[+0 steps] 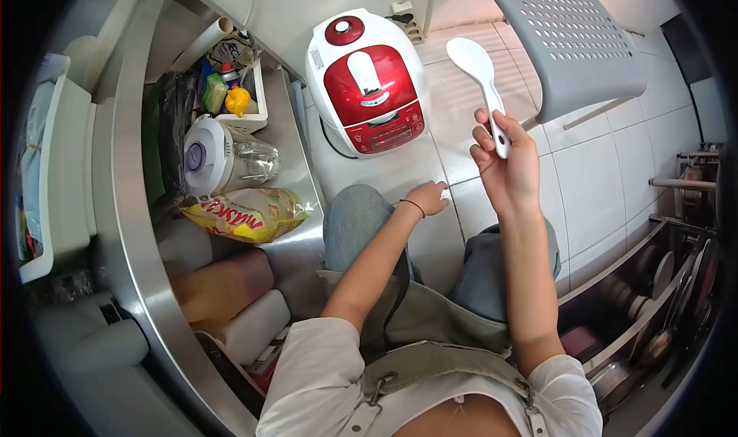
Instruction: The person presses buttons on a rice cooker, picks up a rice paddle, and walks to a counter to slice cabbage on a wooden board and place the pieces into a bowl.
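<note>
A white serving spoon (474, 62), with a hole near the end of its handle, is raised bowl-up in my right hand (509, 160). My fingers and thumb close around the lower handle. Low between my knees, my left hand (427, 199) has its fingers curled in. A small white bit shows at its fingertips, too little to name. Beyond both hands, a red and white rice cooker (370, 91) stands on the tiled floor with its lid shut. The spoon is to the right of the cooker and apart from it.
At left, a metal shelf holds a blender jug (254, 162), a yellow bag (250, 214) and a white bin (257, 103) of small items. A grey perforated stool (569, 37) stands at upper right. A rack with pans (653, 345) is at lower right.
</note>
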### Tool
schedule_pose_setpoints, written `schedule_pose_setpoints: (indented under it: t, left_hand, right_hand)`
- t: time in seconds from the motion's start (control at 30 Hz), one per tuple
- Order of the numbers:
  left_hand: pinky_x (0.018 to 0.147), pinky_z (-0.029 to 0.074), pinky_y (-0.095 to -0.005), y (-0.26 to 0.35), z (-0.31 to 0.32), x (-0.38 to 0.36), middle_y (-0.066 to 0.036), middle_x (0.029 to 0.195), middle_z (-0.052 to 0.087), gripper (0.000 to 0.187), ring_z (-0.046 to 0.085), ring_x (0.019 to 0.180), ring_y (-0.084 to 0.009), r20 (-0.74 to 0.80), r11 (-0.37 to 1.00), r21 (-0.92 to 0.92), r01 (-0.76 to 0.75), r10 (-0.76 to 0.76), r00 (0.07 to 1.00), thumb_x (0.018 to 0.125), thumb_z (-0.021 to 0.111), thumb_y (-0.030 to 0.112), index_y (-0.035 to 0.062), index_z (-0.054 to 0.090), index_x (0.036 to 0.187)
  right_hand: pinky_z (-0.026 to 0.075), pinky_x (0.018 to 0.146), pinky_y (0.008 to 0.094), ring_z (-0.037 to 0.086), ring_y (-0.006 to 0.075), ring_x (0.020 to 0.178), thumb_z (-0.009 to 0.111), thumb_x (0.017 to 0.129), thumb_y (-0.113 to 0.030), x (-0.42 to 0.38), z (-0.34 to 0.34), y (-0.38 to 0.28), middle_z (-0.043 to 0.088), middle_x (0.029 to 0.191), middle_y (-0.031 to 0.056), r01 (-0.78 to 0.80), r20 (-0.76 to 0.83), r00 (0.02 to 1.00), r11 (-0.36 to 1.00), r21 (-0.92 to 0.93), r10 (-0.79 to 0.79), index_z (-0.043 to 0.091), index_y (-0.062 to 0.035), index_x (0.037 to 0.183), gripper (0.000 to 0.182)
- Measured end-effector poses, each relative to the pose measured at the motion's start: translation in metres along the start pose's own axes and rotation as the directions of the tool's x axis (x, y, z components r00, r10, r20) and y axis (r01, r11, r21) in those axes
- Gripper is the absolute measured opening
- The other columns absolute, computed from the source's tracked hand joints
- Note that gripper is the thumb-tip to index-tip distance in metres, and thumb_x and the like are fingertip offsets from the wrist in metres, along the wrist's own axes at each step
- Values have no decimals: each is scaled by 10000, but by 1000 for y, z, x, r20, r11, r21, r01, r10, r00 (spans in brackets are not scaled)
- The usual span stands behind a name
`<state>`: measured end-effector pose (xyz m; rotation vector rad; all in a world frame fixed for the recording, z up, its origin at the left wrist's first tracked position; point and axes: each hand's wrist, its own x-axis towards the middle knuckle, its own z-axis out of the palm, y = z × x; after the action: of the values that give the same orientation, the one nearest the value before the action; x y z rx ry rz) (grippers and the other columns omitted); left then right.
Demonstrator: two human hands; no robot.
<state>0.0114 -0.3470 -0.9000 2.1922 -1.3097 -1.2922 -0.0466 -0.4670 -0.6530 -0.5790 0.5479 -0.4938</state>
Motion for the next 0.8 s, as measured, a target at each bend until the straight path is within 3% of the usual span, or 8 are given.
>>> schedule_pose_setpoints:
  t: [0.47,0.53,0.57,0.6,0.63,0.67,0.73,0.8]
  left_hand:
    - [958,434,-434,7,-11,-4,-211,1160,568,434,553,1095,-367,-76,998,-52,-44,40,996,873,590,305,101,533,1251]
    - [973,423,-453,13,-17,-7,-213,1232,523,441,520,1131,-388,-287,994,-63,-93,71,955,845,620,231,78,527,1249]
    - [973,423,-453,17,-21,-7,-213,1232,523,441,520,1131,-388,-288,994,-64,-93,71,955,845,620,231,78,527,1249]
    - [981,415,-462,20,-26,-6,-207,1257,504,461,505,1142,-396,-539,987,0,-163,137,831,822,634,192,68,522,1252]
    - [988,408,-470,24,-33,-5,-202,1281,485,484,489,1152,-403,-743,974,81,-210,200,639,799,647,154,58,516,1255]
    - [988,408,-470,32,-48,-11,-202,1281,485,484,489,1152,-403,-747,974,81,-210,199,635,799,647,154,58,516,1255]
    - [1007,388,-472,35,-85,-23,-198,1267,499,497,478,1164,-401,-919,973,100,-210,171,355,779,632,90,38,510,1257]
    - [1025,365,-475,10,-121,-24,-205,1249,512,461,463,1191,-393,-955,985,96,-144,132,267,789,587,34,34,521,1245]
  right_hand:
    - [387,554,236,439,75,633,465,933,-99,1,-5,-1,566,881,41,-10,1,1000,999,50,10,461,-49,1057,134]
    - [387,554,236,437,75,633,465,932,-99,0,-5,-1,563,881,41,-10,2,1000,999,46,10,461,-49,1057,134]
    - [386,553,235,434,75,631,465,932,-97,0,-5,-1,559,880,40,-19,11,1000,998,56,19,458,-48,1059,137]
    - [384,552,235,432,76,630,465,932,-96,1,-5,-1,555,880,39,-29,22,999,997,65,28,455,-47,1062,139]
    - [384,552,235,432,76,630,465,932,-96,1,-5,-1,555,880,39,-30,26,999,998,62,29,455,-47,1062,139]
    - [382,550,234,430,77,630,462,931,-92,1,-5,-1,551,880,41,-39,20,999,996,76,38,449,-44,1063,141]
    - [379,547,233,427,78,629,459,931,-88,1,-5,-3,546,880,42,-46,21,999,995,87,44,444,-42,1065,142]
    - [372,539,231,420,82,625,454,930,-77,-1,-5,-4,538,879,48,-63,17,998,991,115,61,436,-39,1064,141]
